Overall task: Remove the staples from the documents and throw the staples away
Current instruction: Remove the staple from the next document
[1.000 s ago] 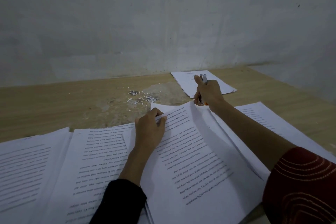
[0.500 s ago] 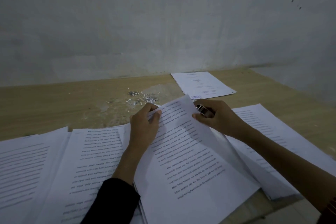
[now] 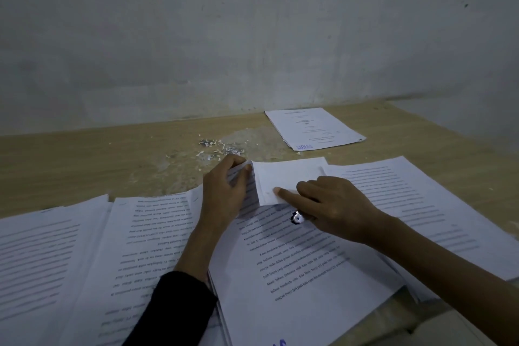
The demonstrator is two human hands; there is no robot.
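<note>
Two stacks of white printed paper (image 3: 84,255) overlap at the left of the pale wooden table (image 3: 84,166), hiding its near edge. Beside them the left hand (image 3: 224,194), in a black sleeve (image 3: 174,312), pinches the top left corner of the central white printed document (image 3: 303,267) between curled fingers and thumb. The hand covers that corner, so I cannot tell whether a staple sits there. Beyond the hand, near the grey wall (image 3: 252,36), lies a scatter of small pale and metallic scraps (image 3: 219,147). The document's top page (image 3: 286,177) is folded back, blank side up. The right hand (image 3: 339,205) presses that flap with a straight index finger, its other fingers curled round a small silver-and-black metal tool (image 3: 296,218). Farther right lies another white printed stack (image 3: 421,205), partly under the right forearm. A thin white document (image 3: 314,129) rests by the wall.
</note>
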